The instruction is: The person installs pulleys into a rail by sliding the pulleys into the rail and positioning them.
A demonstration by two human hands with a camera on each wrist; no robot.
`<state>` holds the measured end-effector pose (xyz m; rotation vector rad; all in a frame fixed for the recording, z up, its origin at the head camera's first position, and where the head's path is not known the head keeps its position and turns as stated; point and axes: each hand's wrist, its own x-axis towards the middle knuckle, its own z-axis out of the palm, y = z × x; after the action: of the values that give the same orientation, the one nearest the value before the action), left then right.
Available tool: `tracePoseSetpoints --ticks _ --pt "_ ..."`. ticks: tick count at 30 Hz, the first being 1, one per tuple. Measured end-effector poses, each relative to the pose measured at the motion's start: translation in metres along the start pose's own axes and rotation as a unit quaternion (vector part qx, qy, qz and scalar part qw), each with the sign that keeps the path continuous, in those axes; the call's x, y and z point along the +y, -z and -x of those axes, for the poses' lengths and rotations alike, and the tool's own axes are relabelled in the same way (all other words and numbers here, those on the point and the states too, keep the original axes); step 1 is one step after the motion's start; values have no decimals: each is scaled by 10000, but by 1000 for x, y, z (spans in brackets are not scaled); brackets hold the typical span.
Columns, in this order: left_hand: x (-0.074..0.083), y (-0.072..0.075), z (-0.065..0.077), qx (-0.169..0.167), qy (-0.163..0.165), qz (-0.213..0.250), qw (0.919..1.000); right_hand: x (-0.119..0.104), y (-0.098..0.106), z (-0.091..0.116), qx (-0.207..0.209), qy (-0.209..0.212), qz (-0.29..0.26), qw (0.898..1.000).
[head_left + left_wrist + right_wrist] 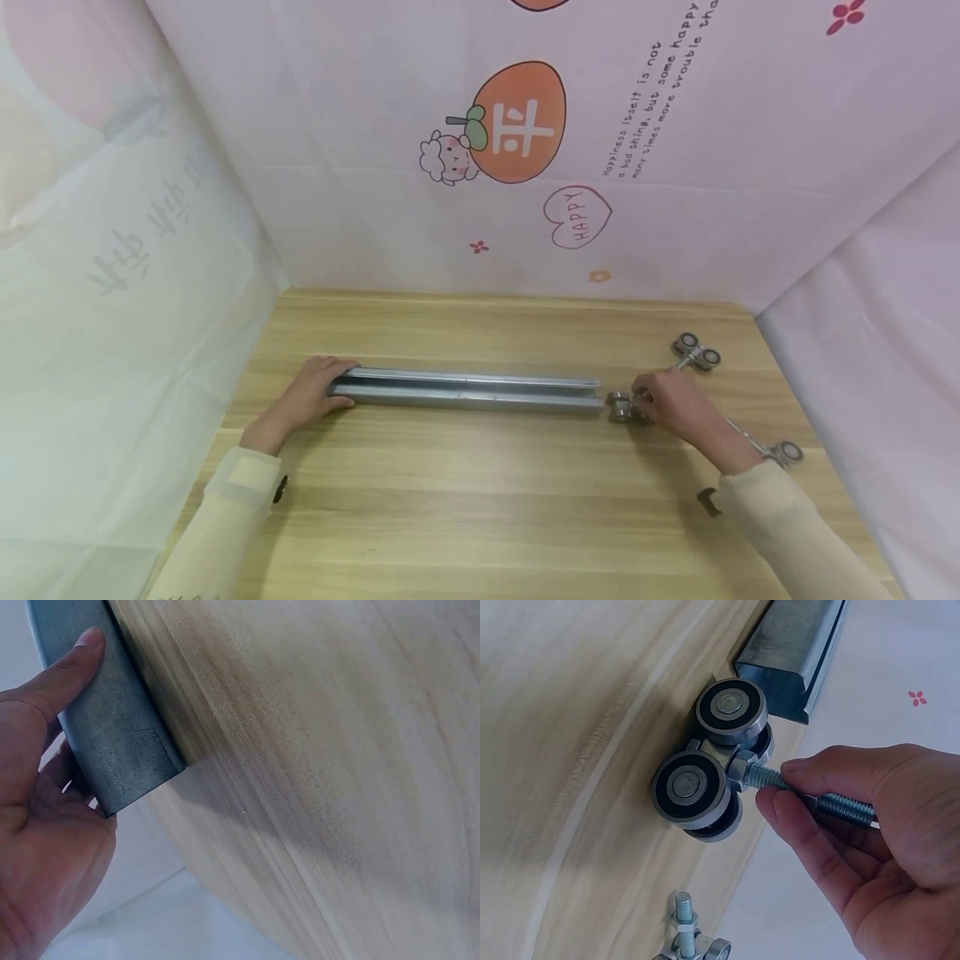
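A metal C-channel rail (480, 402) is laid lengthwise across the wood-grain surface (480, 500), its long slot seen from above in the head view. Its left end is held by the left hand (315, 396), whose grip is clamped around the channel, the thumb being pressed along the solid side wall in the left wrist view. Just beyond the rail's right end, a four-wheeled roller trolley (690, 787) is positioned with its wheels close to the channel mouth; whether the two are touching cannot be told. The trolley's threaded bolt (763, 777) is pinched between thumb and fingers by the right hand (678, 408), that grip being closed on the shank, with a hex nut (739, 769) seated between the fingertips and the wheel body. Two more trolleys are set out at the right: the far trolley (697, 353) is placed beyond the right hand, and the near trolley (786, 452) is partly covered by the right sleeve (772, 508). The surface is bordered at the back by a pale printed sheet (360, 225), on which an orange fruit, a sheep and a "HAPPY" heart are shown.
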<state>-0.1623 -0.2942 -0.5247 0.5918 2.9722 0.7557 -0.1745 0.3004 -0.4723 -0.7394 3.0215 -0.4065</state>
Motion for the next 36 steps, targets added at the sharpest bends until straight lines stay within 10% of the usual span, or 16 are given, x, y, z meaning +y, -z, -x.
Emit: tracePoseSetpoints --ticks 36 --pt "1 1 -2 -65 44 40 10000 -14 -7 -18 173 -7 -65 9998"
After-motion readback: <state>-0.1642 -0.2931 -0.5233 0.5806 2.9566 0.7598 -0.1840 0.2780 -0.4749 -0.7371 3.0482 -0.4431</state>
